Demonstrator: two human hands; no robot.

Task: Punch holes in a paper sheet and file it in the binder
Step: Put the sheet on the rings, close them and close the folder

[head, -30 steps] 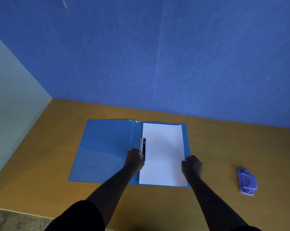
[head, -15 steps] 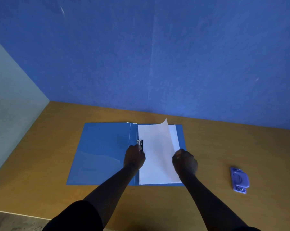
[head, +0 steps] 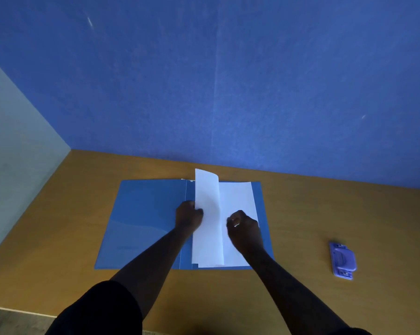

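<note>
Fingers (head: 235, 220) of the right hand (head: 246, 232) are curled narrow, pinching the free edge of the top paper sheet (head: 207, 213) at mid-frame; the pinch itself is partly hidden behind the knuckles. Fingers of the left hand (head: 188, 215) are bent down against the spine of the binder (head: 143, 221), left of the sheet, over the spot where the metal clip sat a second ago; whether they grip the clip or only press on it cannot be told, since the turned sheet now covers it.

Change since one second ago: the sheet lay flat on the right-hand cover; half a second ago its right edge had begun to rise; now it is folded over toward the spine, standing in a curl whose top corner reaches above the binder's far edge. A second white sheet (head: 238, 201) lies exposed beneath, flat on the right cover. The hole punch (head: 343, 259) rests well apart at the lower right of the frame, on the wooden table (head: 325, 213), untouched.

Reading: the top sheet is probably being freed from the binder so that it can go to the punch. Punching and filing are both judged not yet done.
</note>
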